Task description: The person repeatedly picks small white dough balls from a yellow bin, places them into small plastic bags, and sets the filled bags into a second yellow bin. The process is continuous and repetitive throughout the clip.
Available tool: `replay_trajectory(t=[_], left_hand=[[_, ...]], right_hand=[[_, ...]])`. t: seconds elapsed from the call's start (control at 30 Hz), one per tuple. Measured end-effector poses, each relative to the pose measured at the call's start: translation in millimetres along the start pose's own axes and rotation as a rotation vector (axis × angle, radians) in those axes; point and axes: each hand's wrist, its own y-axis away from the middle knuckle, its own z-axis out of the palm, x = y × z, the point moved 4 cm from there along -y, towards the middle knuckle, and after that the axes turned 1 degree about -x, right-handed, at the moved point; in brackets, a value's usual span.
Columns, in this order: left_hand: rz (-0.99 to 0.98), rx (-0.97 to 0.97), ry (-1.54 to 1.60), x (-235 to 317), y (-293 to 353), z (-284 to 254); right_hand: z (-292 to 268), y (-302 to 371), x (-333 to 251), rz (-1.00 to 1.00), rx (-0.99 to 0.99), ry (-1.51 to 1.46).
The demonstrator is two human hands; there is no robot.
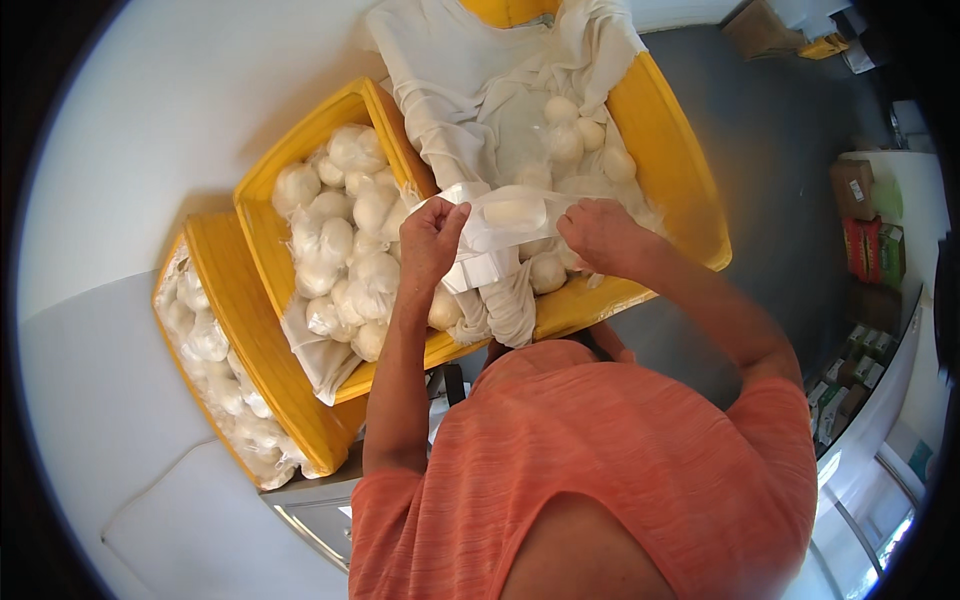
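Stretched between my two hands is a clear plastic bag (pixel 482 238). A pale, rounded bun (pixel 515 211) shows through its film; whether it lies inside or behind, I cannot tell. My left hand (pixel 432 238) is closed in a pinch on the bag's left end. At the opposite end, my right hand (pixel 603 236) grips the film with curled fingers. Below the bag sits a stack of white plastic bags (pixel 480 271), resting by the edge between two yellow crates. Loose round buns (pixel 564 142) lie on white cloth in the right crate, just beyond my hands.
The right yellow crate (pixel 670 150) is lined with bunched white cloth (pixel 440 75). Left of it, a yellow crate (pixel 262 235) holds many bagged buns (pixel 335 238). Another crate (pixel 262 355) stands farther left with bagged buns. Boxes (pixel 853 190) line the right side beyond the grey floor.
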Motion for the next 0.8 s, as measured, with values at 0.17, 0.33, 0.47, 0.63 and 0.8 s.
replay_trajectory(t=[0.17, 0.33, 0.47, 0.63, 0.8], left_hand=[[-0.192, -0.231, 0.051, 13, 10, -7], [-0.350, -0.215, 0.918, 43, 43, 10], [-0.266, -0.437, 1.193, 72, 58, 11], [-0.108, -0.441, 0.664, 89, 66, 29], [-0.039, -0.461, 0.594, 68, 48, 56]], right_hand=[[-39, 8, -21, -0.194, -0.049, 0.409], [-90, 7, -28, -0.224, 0.647, -0.056], [-63, 19, -16, 0.303, 0.460, -0.917], [-49, 14, -39, 0.410, 0.333, -1.745], [-40, 8, -39, 0.380, 0.272, -1.983]])
